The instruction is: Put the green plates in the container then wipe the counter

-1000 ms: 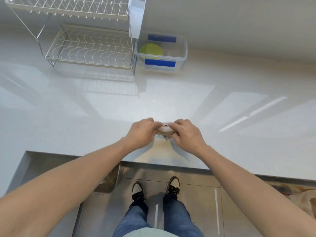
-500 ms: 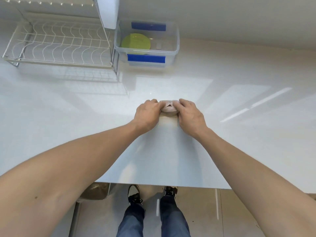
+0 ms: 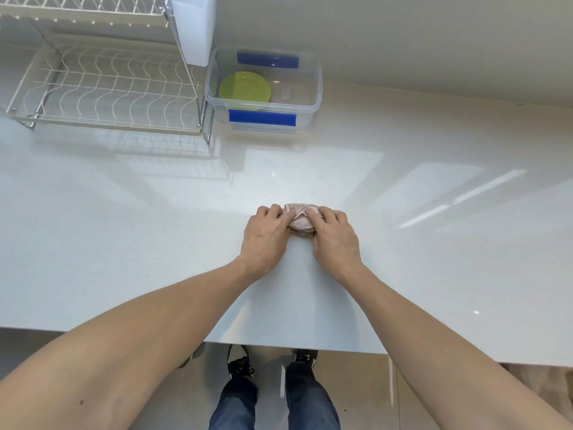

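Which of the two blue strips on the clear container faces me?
The lower blue strip, on the container's near wall toward the hands. The other blue strip sits on the far wall by the backsplash, beyond the green plates.

Pink cloth mostly hidden under left hand and right hand. Dish rack cut off at top and left edges. Green plates: count unclear through container wall.
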